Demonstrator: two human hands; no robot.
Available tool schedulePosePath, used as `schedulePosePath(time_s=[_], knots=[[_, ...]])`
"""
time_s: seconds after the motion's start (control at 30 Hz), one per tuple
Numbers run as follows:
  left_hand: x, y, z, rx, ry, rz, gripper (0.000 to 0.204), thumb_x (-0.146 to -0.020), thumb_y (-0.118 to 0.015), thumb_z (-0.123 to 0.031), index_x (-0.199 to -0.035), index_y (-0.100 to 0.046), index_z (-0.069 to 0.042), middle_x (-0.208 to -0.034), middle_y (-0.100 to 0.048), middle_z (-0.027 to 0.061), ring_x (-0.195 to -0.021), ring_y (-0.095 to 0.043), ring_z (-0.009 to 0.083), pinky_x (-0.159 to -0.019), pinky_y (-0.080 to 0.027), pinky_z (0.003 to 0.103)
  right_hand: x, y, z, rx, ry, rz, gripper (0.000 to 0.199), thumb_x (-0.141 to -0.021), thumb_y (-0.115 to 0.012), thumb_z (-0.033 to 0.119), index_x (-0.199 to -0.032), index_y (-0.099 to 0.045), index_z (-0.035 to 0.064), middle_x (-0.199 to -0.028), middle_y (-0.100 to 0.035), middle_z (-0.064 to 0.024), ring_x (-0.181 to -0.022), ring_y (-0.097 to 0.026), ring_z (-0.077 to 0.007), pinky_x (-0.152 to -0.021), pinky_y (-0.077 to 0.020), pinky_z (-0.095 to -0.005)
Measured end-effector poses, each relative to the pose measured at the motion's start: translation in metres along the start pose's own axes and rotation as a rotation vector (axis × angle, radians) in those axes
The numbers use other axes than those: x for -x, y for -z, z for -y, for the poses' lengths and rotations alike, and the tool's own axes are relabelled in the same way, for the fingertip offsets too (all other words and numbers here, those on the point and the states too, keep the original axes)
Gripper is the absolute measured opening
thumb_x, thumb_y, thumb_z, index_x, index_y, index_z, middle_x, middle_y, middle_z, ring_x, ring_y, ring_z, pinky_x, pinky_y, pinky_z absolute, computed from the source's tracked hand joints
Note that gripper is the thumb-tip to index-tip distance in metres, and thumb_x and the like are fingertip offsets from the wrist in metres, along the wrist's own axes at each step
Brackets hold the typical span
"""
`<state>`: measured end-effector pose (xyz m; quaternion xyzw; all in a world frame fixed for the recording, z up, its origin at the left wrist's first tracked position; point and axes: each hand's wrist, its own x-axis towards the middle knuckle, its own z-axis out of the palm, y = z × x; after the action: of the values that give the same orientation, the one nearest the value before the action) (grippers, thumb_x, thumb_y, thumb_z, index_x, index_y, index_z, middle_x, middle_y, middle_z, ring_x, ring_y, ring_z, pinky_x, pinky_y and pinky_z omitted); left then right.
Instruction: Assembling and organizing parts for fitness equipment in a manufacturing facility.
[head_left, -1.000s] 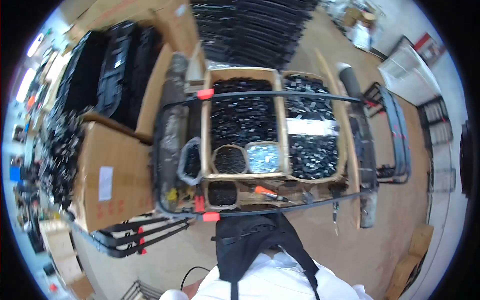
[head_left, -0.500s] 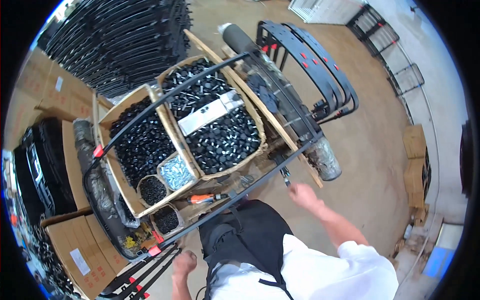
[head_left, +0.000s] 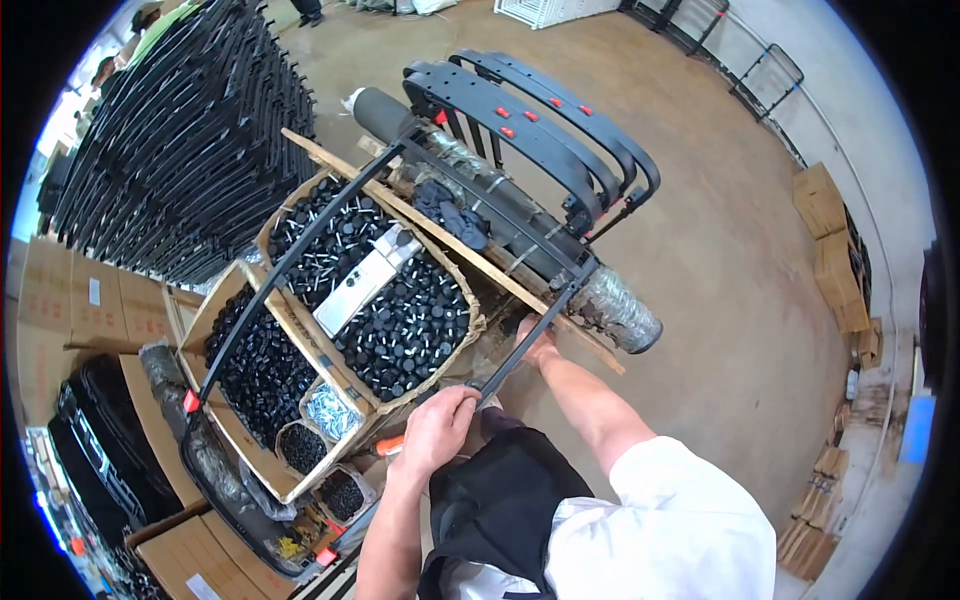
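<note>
A black tubular frame lies at a slant over the cartons and the wrapped rolls. My left hand is closed around its near bar, knuckles up. Farther right, my right hand reaches in beside the same bar; its fingers are partly hidden there, so I cannot tell what they grip. Under the frame stands a carton of black round-headed screw knobs, with a silver-grey metal piece lying on them. Beside it, another carton holds small black parts. An orange tool shows partly behind my left forearm.
Small tubs hold silvery screws and black screws. A wooden strip and a wrapped roll lie on the right. Curved black racks stand beyond. Stacked black frames and brown cartons fill the left.
My left hand has come up from the lower left and closed on the frame's near bar. My right hand has moved inward to the bar. The whole view has shifted.
</note>
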<state>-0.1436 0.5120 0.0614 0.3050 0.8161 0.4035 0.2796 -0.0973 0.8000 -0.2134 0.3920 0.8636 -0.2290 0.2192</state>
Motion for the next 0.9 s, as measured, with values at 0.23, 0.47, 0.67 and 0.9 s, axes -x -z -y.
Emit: schedulePosePath(time_s=[0.23, 0.47, 0.67, 0.9], knots=[[-0.023, -0.008, 0.018, 0.444, 0.157, 0.006, 0.020, -0.108, -0.060, -0.016, -0.116, -0.073, -0.003, -0.082, -0.066, -0.0005, -0.076, -0.060, 0.0062, -0.071, -0.051, 0.025, 0.174, 0.089, -0.012, 0.038, 0.171, -0.097, 0.038, -0.086, -0.065, 0.022, -0.117, -0.067, 0.0007, -0.113, -0.072, -0.0293, -0.105, -0.071, -0.0461, -0.091, -0.0589, -0.0537], [-0.117, -0.030, -0.061, 0.529, -0.254, 0.117, 0.026, -0.107, -0.065, -0.021, -0.123, -0.071, -0.002, -0.109, -0.072, 0.0057, -0.100, -0.067, 0.0129, -0.091, -0.054, 0.030, 0.292, 0.277, 0.009, -0.297, 0.103, 0.068, 0.039, -0.088, -0.066, 0.031, -0.109, -0.068, -0.0009, -0.097, -0.073, -0.0271, -0.095, -0.072, -0.0439, -0.085, -0.0577, -0.0518], [-0.183, -0.046, -0.167, 0.713, -0.424, 0.301, 0.040, -0.110, -0.059, -0.039, -0.119, -0.072, -0.003, -0.104, -0.070, 0.0042, -0.103, -0.062, 0.0131, -0.094, -0.050, 0.031, 0.265, 0.360, 0.039, -0.026, 0.218, -0.166, 0.039, -0.090, -0.065, 0.031, -0.106, -0.068, -0.0038, -0.096, -0.074, -0.0277, -0.093, -0.073, -0.0446, -0.083, -0.0562, -0.0538], [-0.224, -0.070, -0.159, 0.820, -0.247, 0.295, 0.035, -0.104, -0.069, -0.038, -0.107, -0.072, -0.004, -0.093, -0.067, -0.0012, -0.087, -0.058, 0.0081, -0.079, -0.047, 0.027, 0.229, 0.375, 0.039, -0.009, 0.228, -0.136, 0.039, -0.094, -0.059, 0.025, -0.119, -0.064, -0.0050, -0.101, -0.076, -0.0239, -0.101, -0.073, -0.0419, -0.091, -0.0566, -0.0542]])
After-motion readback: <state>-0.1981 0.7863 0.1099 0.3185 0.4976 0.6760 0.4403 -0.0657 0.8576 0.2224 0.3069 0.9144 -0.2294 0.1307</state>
